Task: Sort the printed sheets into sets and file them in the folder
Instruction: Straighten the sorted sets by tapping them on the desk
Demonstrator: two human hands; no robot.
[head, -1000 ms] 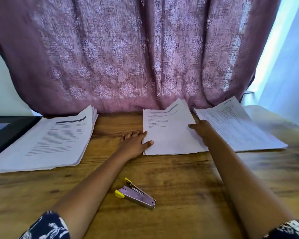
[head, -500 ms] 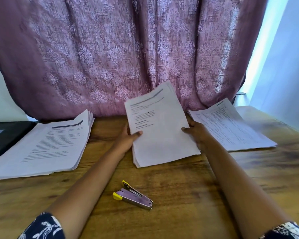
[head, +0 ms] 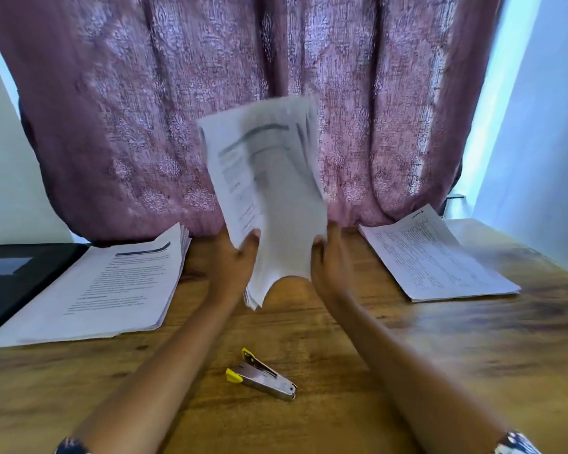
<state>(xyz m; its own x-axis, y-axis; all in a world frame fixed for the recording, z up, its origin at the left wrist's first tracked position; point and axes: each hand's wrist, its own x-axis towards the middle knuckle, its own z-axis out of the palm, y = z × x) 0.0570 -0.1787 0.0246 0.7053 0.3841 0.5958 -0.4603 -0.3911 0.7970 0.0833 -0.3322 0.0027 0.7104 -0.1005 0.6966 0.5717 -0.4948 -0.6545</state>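
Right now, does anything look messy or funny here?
Yes. The held stack stands upright and its bottom edge is buckled. The left pile is fanned, its sheets not lined up.
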